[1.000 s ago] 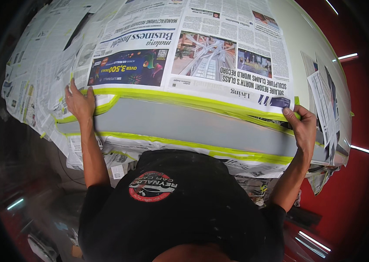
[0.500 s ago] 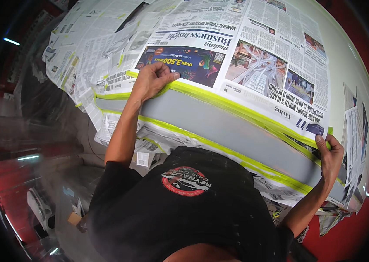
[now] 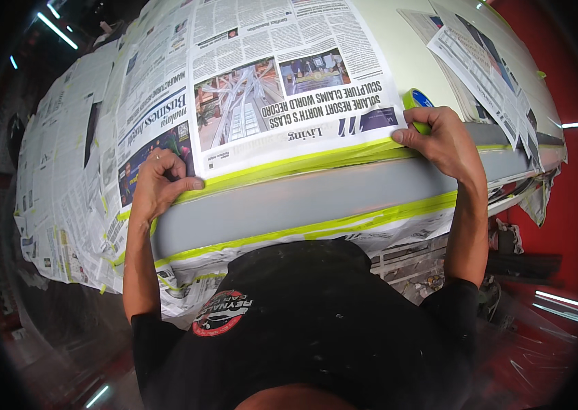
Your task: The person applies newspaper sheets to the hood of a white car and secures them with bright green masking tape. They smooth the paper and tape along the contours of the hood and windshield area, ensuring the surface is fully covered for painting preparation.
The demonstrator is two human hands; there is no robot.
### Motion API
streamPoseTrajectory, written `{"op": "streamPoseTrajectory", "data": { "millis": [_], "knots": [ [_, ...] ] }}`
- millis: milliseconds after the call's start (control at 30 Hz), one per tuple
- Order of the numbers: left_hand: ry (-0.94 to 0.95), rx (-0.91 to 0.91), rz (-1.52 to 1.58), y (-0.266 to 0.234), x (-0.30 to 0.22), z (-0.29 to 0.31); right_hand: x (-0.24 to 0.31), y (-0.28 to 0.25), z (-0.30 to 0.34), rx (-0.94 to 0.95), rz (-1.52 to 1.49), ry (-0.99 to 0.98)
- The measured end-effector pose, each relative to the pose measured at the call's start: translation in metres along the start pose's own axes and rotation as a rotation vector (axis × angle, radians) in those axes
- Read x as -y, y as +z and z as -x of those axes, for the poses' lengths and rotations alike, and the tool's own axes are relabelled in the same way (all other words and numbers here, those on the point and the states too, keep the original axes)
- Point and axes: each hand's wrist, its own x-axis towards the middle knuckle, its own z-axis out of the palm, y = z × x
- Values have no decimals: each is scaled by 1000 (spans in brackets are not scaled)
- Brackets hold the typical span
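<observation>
A printed newspaper sheet lies over the pale vehicle body, with yellow-green masking tape along its near edge. My left hand is at that edge on the left, fingers curled and thumb pressed toward them, gripping the paper's taped border. At the sheet's right corner my right hand pinches the paper between thumb and fingers. A roll of yellow-green tape with a blue core sits right behind its fingers, partly hidden by them. Below the edge runs a smooth grey panel.
More newspaper masking covers the body on the left. Loose paper sheets lie on the right side. A second tape line borders the grey panel's lower edge, above more paper. A red wall stands at the right.
My view has swung to the right, so the sheet and panel appear farther left. My left hand has shifted right along the taped edge. The tape roll by my right hand shows more plainly.
</observation>
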Motion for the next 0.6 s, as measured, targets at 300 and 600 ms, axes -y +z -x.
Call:
{"op": "streamPoseTrajectory", "data": {
  "millis": [300,600],
  "knots": [
    [240,34,-73,26,-44,-35,5,5,17,-112,161,20],
    [440,42,-25,82,-92,-66,-7,18,26,-239,213,-195]
  ]
}}
